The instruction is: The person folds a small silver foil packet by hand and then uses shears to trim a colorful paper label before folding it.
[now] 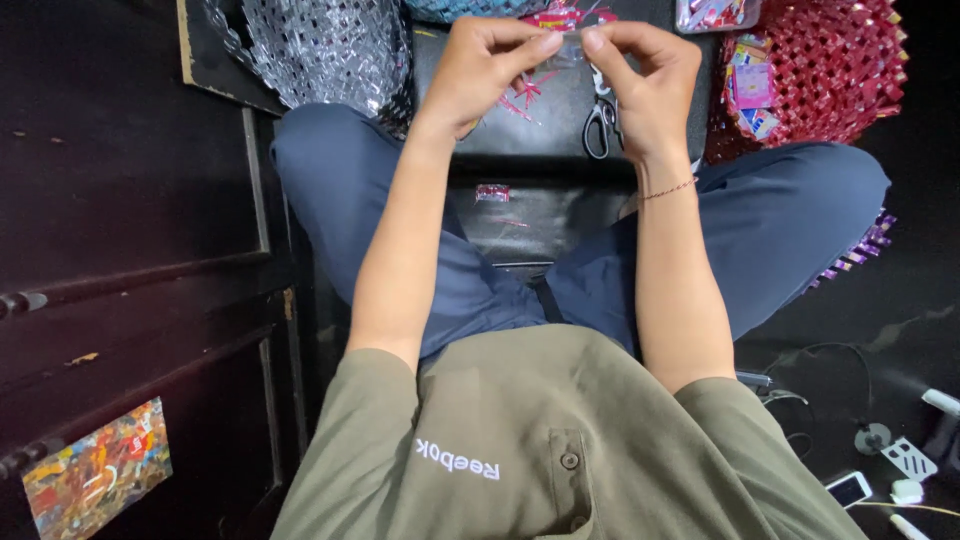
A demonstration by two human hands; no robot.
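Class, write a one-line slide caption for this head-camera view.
Seated cross-legged, a person pinches a small clear wrapper strip between left hand and right hand, above black-handled scissors beside a red woven basket.

Olive short-sleeved shirt (560,440) with buttoned chest pocket, white lettering, navy trousers (790,220), thin red thread bracelet (668,189) on right wrist

Single head cam, pointed steeply down over the wearer's chest and lap, so the shirt (560,450) fills the near edge and the crossed legs (400,220) sit mid-frame. Close range: both hands, left hand (490,70) and right hand (645,80), meet at the far edge, near the top of frame. Only one view, so nothing overlaps; a dark cabinet (130,200) borders the left, floor (880,330) the right.
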